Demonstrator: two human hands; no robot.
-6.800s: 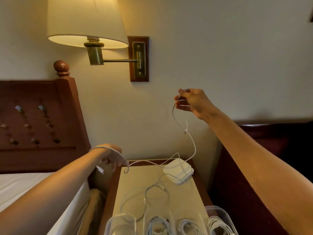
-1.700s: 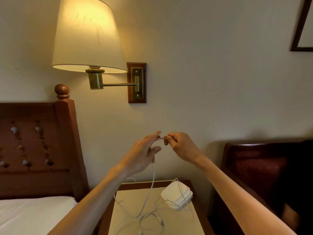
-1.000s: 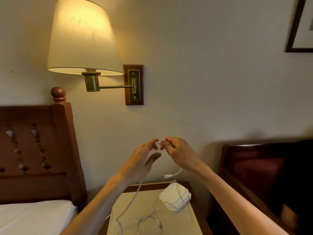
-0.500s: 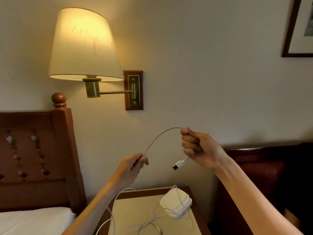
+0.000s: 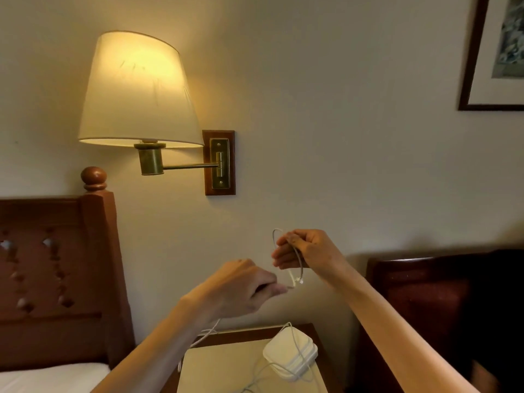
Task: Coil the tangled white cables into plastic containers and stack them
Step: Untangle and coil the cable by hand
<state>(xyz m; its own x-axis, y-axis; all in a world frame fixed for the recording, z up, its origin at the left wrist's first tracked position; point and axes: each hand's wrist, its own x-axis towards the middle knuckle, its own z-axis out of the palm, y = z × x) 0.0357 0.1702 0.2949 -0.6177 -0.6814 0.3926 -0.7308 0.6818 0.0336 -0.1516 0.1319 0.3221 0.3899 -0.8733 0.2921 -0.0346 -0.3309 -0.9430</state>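
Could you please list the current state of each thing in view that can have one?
Wall lamp: switched on, glowing.
White cable: partly looped, held in the air between both hands, the rest trailing down to the nightstand.
Left hand: pinches the cable.
Right hand: grips a small loop of cable.
Stack of white lids: resting on the nightstand, cable draped over it.

lit wall lamp [image 5: 136,92], headboard [image 5: 56,273], framed picture [image 5: 493,52]

A lit cream-shaded brass wall lamp [image 5: 139,92] (on a wooden plaque) is mounted on the beige wall [image 5: 326,109] above a carved reddish wooden headboard [image 5: 56,279].
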